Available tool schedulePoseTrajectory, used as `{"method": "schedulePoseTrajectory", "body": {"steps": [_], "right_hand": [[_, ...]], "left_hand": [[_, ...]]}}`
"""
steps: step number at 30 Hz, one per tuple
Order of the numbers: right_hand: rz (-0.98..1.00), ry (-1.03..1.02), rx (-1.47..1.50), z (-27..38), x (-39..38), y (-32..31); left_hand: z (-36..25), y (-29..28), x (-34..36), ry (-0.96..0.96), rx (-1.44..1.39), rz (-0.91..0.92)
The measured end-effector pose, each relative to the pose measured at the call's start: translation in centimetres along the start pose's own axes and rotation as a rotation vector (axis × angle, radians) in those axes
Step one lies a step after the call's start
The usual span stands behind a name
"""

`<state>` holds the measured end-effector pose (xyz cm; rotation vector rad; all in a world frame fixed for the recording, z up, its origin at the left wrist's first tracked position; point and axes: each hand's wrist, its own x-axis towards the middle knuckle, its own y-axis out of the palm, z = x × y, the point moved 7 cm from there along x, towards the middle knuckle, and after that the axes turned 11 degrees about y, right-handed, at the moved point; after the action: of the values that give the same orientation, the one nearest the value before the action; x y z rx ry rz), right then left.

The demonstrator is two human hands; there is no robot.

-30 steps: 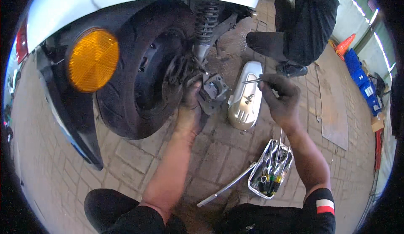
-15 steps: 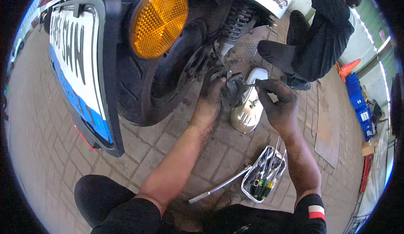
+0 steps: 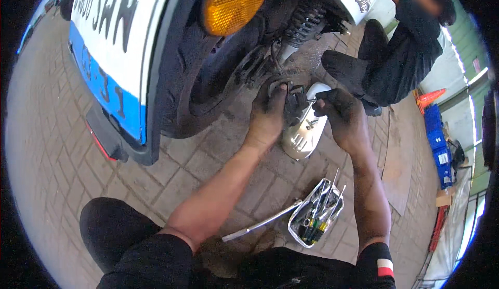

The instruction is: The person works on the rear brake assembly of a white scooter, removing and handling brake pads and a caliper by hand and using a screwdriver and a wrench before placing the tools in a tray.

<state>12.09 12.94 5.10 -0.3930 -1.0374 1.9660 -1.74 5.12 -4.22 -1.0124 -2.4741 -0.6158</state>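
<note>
Dark, the metal part (image 3: 296,109) near the shock absorber (image 3: 303,26) was clasped in the left hand (image 3: 268,115); the right hand (image 3: 343,116) pinched a thin pin (image 3: 312,100) beside it, contact unclear; a pale cover (image 3: 301,139) lay on the paving (image 3: 260,187).

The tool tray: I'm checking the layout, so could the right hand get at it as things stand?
Probably yes: the tool tray lies open on the paving near the right forearm, with nothing visibly blocking it, though the right hand is occupied with a thin metal rod.
</note>
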Motion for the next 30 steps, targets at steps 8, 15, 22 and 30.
{"method": "schedulePoseTrajectory", "body": {"steps": [8,15,22,30], "right_hand": [[0.012,-0.417,-0.332,4.0,0.5,-1.1],[0.233,-0.624,-0.899,5.3,1.1,0.4],[0.110,-0.830,-0.828,3.4,-0.8,1.8],[0.218,-0.764,-0.915,5.8,0.1,1.2]], "left_hand": [[1.0,-1.3,0.7,0.079,0.126,0.038],[0.5,-0.4,0.8,-0.130,0.033,0.196],[-0.6,1.6,0.7,-0.183,-0.735,0.058],[2.5,0.3,0.1,0.604,0.508,0.227]]}}
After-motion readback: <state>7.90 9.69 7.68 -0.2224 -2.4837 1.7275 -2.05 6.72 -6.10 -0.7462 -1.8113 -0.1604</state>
